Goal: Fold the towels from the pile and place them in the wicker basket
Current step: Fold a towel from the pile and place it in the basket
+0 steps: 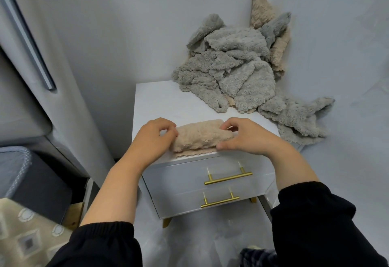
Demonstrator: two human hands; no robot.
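Sleeves (315, 224) up close, then the nightstand (155, 102), pile (235, 66) at its back right. Towel (200, 136) lies along the front edge, long axis left-right. Left hand (151, 138) pinches 1 end, right hand (250, 136) the other, so neither's nearer.

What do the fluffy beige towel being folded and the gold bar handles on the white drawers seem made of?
The fluffy beige towel looks like plush microfibre or coral fleece: thick fuzzy pile, scalloped edge. The gold bar handles look like brushed metal, maybe brass or only brass-coloured: smooth yellow sheen.
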